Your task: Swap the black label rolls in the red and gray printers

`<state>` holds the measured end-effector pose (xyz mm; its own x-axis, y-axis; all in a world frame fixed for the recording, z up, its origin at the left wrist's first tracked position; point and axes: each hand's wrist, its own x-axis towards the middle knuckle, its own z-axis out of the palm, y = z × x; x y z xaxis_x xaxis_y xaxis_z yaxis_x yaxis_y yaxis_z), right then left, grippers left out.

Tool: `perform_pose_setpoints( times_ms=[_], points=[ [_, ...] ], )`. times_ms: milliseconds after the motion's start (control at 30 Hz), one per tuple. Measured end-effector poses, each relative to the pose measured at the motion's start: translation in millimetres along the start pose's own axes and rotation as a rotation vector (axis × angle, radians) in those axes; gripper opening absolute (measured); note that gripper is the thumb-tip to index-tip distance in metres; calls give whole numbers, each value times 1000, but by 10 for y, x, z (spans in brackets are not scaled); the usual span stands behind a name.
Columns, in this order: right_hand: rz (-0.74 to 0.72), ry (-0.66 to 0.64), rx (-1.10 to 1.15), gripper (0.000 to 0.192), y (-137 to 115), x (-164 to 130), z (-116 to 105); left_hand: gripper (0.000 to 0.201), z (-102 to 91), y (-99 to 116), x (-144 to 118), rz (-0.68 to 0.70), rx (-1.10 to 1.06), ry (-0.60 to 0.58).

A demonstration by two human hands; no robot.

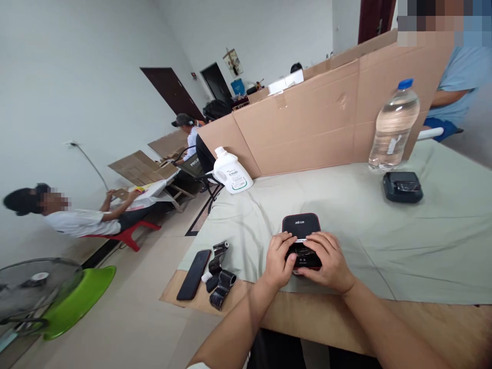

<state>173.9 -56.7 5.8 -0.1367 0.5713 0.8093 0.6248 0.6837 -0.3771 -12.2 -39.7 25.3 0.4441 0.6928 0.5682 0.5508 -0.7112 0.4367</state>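
A small black box-shaped device with red edging (301, 224), like a portable label printer, lies on the cloth in front of me. White lettering marks its top, and a thin white strip runs across its middle. My left hand (280, 259) rests on its left side, fingertips at the strip and thumb low on the near part. From the right, my right hand (326, 259) curls over the same device, its fingers also at the strip and its thumb along the near edge. Both hands are closed around it and cover much of its near half.
Left of my hands lie a dark phone (194, 275) and curled glossy black strips (222, 287). A white jug (231, 171), a water bottle (395, 125) and another black device (402, 187) stand farther back, before a cardboard partition (307, 120). Other people sit beyond.
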Motion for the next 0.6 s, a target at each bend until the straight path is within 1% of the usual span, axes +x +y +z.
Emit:
perform_pose_setpoints(
  times_ms=[67, 133, 200, 433, 533, 600],
  points=[
    [20, -21, 1, 56, 17, -16, 28, 43, 74, -32, -33, 14, -34, 94],
    [36, -17, -16, 57, 24, -32, 50, 42, 139, -56, -47, 22, -53, 180],
    [41, 6, -45, 56, 23, -41, 64, 41, 179, -68, -52, 23, -60, 224],
    [25, 33, -40, 45, -8, -29, 70, 40, 174, -62, -47, -10, -13, 215],
    [25, 52, -9, 48, 3, -42, 64, 38, 185, -50, -48, -19, -31, 237],
    [30, 77, 66, 50, 39, -59, 53, 37, 213, -38, -62, -41, -62, 263]
  ],
)
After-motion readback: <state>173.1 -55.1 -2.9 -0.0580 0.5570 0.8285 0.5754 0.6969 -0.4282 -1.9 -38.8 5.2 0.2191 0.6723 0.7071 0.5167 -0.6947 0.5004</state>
